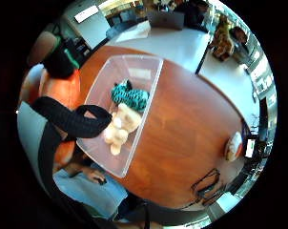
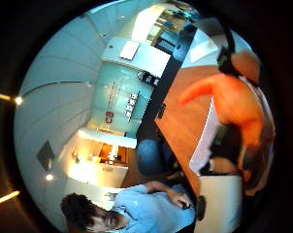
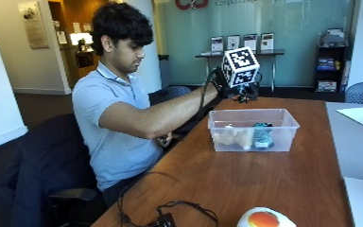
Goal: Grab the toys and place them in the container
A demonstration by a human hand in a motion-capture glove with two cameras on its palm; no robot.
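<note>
From the outside view, I sit at the left side of a long wooden table (image 3: 251,175) with my gloved right hand (image 3: 220,81) raised high, above and a little to the left of a clear plastic container (image 3: 253,129). The hand is mostly hidden, so I cannot tell from here how far its fingers are open. The container stands on the table in front of me, and two toys lie inside it: a cream plush toy (image 3: 232,136) toward the left and a teal striped toy (image 3: 263,135) just beside it on the right. At the near edge of the table sits a white and orange object (image 3: 264,219), well apart from the container, with a black cable (image 3: 169,213) coiled to its left.

From the little finger side of my palm, I look down on the container (image 1: 149,67) from well above. The teal toy (image 1: 129,97) and the cream toy (image 1: 120,126) lie touching each other on its floor. An orange toy (image 1: 60,93) fills the edge close to my palm.

From the thumb side, the same orange toy (image 2: 234,104) sits right against my palm, with the table (image 2: 183,121) below it. I cannot tell whether my fingers curl round it.
</note>
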